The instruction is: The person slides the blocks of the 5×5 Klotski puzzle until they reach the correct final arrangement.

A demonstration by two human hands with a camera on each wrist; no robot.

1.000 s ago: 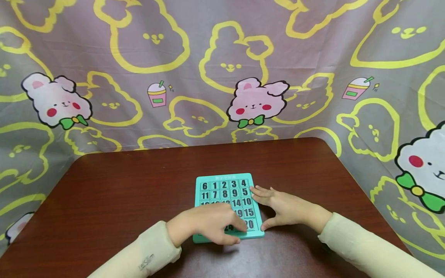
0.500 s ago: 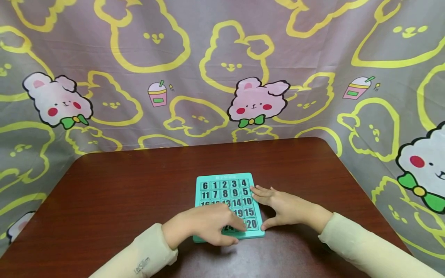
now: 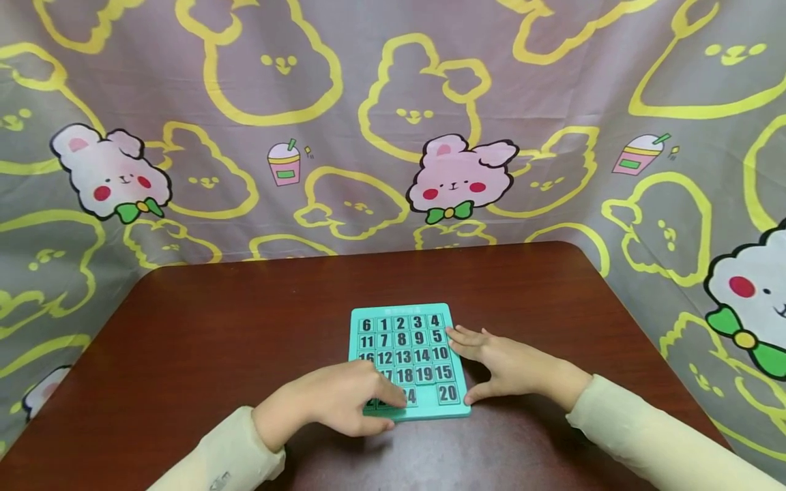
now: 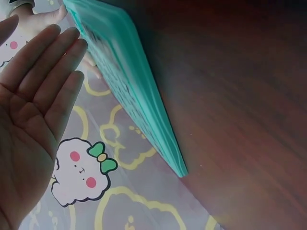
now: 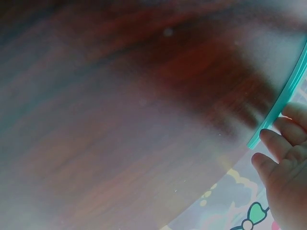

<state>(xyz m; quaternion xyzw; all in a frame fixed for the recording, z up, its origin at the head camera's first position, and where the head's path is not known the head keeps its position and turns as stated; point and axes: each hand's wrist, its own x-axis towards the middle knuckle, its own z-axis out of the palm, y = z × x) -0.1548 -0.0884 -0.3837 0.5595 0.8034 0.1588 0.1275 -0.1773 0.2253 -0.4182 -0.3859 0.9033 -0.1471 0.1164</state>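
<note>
A turquoise number slide puzzle (image 3: pixel 426 411) lies flat on the table, its black-numbered tiles in rows. In the bottom row a gap shows between the 24 tile (image 3: pixel 411 397) and the 20 tile (image 3: pixel 448 393). My left hand (image 3: pixel 331 399) reaches over the lower left part, index fingertip on the 24 tile, covering some bottom-row tiles. Its other fingers look fairly straight in the left wrist view, beside the puzzle's edge (image 4: pixel 148 96). At the right side, my right hand (image 3: pixel 510 365) touches the frame with extended fingers, thumb by the lower right corner.
The dark reddish-brown wooden table (image 3: pixel 233 327) extends around the puzzle on all sides. Behind it and at both sides hangs a grey curtain (image 3: pixel 350 136) printed with yellow outlines and white rabbit faces.
My left hand has moved left, its index fingertip going from beside the 20 tile to the 24 tile, uncovering the gap. The right hand stays at the puzzle's right edge.
</note>
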